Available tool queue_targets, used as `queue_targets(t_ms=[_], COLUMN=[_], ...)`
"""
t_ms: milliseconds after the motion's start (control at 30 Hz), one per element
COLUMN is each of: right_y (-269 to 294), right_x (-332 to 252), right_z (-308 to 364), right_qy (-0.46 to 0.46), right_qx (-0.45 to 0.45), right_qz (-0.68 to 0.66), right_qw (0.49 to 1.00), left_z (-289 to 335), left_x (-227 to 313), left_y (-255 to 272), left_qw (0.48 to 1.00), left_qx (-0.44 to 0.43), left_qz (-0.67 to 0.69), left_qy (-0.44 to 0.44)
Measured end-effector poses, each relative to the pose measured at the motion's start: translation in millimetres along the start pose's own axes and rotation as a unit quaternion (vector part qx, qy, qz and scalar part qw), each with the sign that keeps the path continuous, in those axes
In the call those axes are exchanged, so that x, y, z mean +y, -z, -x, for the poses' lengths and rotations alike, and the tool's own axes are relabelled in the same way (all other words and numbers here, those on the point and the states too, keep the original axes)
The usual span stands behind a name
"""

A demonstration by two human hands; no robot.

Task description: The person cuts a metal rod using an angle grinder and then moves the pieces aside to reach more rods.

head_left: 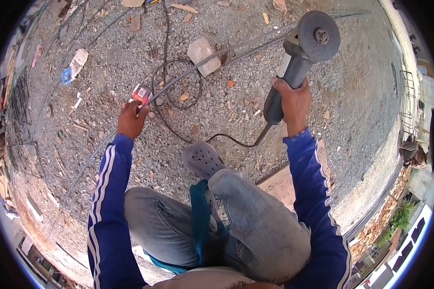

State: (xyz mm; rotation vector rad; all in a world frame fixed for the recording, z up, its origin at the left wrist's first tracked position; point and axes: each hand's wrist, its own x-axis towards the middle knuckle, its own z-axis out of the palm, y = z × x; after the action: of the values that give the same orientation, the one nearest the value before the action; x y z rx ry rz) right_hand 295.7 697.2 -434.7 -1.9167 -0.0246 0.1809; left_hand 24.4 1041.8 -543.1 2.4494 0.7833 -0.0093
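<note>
My right hand is closed around the body of an angle grinder, holding it off to the right with its disc at the far end. My left hand grips a long thin metal rod, which runs from the far right down to the lower left. Right by the left fingertips is a small red item with a white label; its kind is unclear. Under the rod, a pale block of stone or concrete lies on the gravel. Where the disc stands relative to the rod in depth is hard to judge.
A black power cord leaves the grinder and loops on the gravel near my shoe. Scattered wood scraps and a white-and-blue piece of litter lie around. A flat board is beside my right knee.
</note>
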Motion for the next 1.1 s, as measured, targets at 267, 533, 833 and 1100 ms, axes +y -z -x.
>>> queue_targets(t_ms=[267,533,833,1100], right_y=[-104,-185,-152,-106], right_x=[-105,-61,-32,-26], right_z=[-5,78,53,52], right_qy=[0.020,-0.056,-0.335,-0.357], right_qx=[-0.215,-0.239,-0.339,-0.181], right_qz=[-0.117,-0.142,-0.446,-0.366], right_qw=[0.969,0.959,0.757,0.840], left_z=[-7,13,19,7], left_x=[184,158,173,211], left_y=[46,46,33,1], left_qw=[0.924,0.779,0.638,0.684], left_qx=[-0.074,-0.125,-0.312,-0.404], left_qz=[0.372,0.607,0.684,0.584], left_qy=[-0.037,0.097,0.163,0.168])
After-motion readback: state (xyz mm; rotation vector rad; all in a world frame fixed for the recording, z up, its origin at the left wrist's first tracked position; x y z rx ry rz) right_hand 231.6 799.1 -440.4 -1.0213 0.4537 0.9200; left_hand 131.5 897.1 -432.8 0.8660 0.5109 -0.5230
